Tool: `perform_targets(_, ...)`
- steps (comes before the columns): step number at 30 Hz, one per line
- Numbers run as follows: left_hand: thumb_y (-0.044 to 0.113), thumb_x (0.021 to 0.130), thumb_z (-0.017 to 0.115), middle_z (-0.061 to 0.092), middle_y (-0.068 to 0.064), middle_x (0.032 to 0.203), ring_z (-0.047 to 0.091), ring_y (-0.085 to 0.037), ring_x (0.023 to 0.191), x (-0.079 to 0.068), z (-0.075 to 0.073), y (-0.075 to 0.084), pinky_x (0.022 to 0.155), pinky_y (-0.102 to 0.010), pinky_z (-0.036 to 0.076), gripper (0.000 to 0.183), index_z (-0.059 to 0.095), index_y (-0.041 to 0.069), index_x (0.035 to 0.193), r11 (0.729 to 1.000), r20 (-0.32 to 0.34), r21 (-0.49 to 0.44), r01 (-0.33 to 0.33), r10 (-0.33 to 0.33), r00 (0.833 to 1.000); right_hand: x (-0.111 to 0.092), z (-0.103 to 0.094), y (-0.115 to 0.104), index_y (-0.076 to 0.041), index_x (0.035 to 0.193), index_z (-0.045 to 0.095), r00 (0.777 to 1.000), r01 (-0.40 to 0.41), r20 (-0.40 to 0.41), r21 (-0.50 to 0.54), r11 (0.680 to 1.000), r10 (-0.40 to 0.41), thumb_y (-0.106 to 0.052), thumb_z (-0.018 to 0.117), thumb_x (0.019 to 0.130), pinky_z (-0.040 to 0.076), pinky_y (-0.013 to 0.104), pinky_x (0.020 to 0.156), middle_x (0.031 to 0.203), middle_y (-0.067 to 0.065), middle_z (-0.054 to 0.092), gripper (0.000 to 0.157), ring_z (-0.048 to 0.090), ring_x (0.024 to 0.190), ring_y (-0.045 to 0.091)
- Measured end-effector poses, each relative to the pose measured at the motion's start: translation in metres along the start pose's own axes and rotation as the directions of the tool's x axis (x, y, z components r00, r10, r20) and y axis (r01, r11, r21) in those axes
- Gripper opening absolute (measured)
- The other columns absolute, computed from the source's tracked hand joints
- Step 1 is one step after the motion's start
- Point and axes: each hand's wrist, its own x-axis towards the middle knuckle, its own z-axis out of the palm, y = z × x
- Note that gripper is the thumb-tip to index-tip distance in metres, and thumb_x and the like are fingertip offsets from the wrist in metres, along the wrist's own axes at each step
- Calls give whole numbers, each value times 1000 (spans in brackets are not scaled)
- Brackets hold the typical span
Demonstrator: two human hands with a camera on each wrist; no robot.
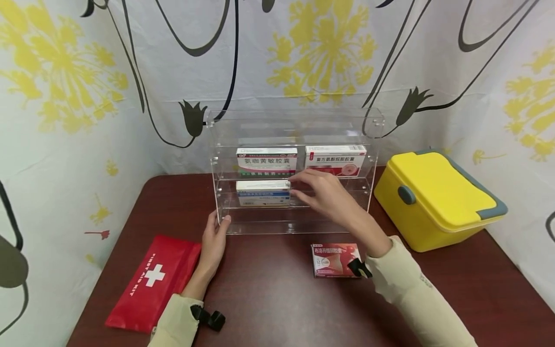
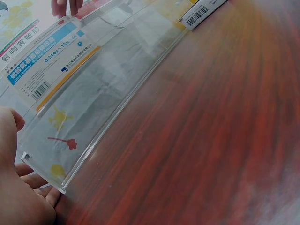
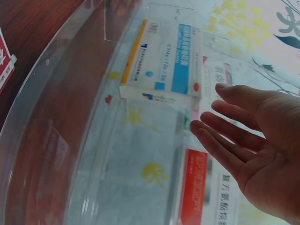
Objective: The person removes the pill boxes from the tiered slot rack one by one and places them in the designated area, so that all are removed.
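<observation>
A clear acrylic display rack (image 1: 260, 227) with stepped shelves stands at the back of the table. My left hand (image 1: 214, 239) grips its lower left side panel, thumb in front and fingers around the edge, as the left wrist view (image 2: 23, 180) also shows. On a lower shelf, toward the left, sits a white medicine box with a blue band (image 1: 263, 193). My right hand (image 1: 323, 195) is by that box's right end, fingers extended and loosely bent, holding nothing. In the right wrist view a gap shows between the fingertips (image 3: 220, 87) and the box (image 3: 161, 61).
One shelf up stand a green-and-white medicine box (image 1: 267, 163) and a red-and-white one (image 1: 336, 161). A pink-red medicine box (image 1: 334, 258) lies on the table (image 1: 269, 289) by my right forearm. A red first aid pouch (image 1: 151, 284) lies left; a yellow lidded bin (image 1: 433, 193) stands right.
</observation>
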Motion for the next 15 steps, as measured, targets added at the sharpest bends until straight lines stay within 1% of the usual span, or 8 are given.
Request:
perform_targets(2, 25, 102, 55, 52, -16, 139, 50, -22, 125, -1, 0, 5, 102, -37, 37, 46, 42, 8, 143, 1000, 11, -10, 11, -11, 1000, 4, 5, 1, -6, 108, 73, 1000, 6, 2, -7, 1000, -6, -16, 78, 85, 51, 41, 85, 104, 6, 71, 26, 66, 97, 22)
perform_targets(4, 21, 102, 54, 51, -20, 139, 50, -24, 125, -4, 1, 14, 102, -38, 38, 46, 41, 5, 143, 1000, 17, -10, 13, -13, 1000, 6, 8, 2, -6, 108, 73, 1000, 1, 9, -4, 1000, -1, -16, 79, 85, 50, 41, 86, 104, 7, 71, 27, 66, 98, 22)
perform_targets(7, 17, 102, 52, 51, -23, 139, 51, -26, 124, -9, 2, 27, 100, -38, 39, 46, 40, 0, 143, 1000, 19, 6, 14, -15, 1000, 7, 11, 4, -6, 108, 73, 1000, -12, 19, 4, 1000, 12, -16, 79, 84, 50, 40, 86, 103, 6, 71, 26, 66, 96, 22)
perform_targets(9, 18, 103, 51, 50, -24, 139, 50, -26, 124, -12, 2, 33, 100, -37, 39, 47, 39, -1, 144, 1000, 20, 22, 16, -16, 1000, 8, 12, 5, -7, 108, 73, 999, -20, 26, 13, 1000, 20, -15, 79, 84, 50, 39, 85, 102, 6, 71, 26, 66, 94, 21)
perform_targets(15, 18, 103, 51, 50, -24, 139, 51, -25, 123, -12, 2, 35, 100, -36, 39, 46, 39, 0, 144, 1000, 17, 24, 16, -16, 1000, 10, 15, 9, -8, 106, 74, 999, -35, 29, 55, 998, 34, -12, 79, 83, 52, 36, 81, 100, 4, 72, 24, 67, 89, 18)
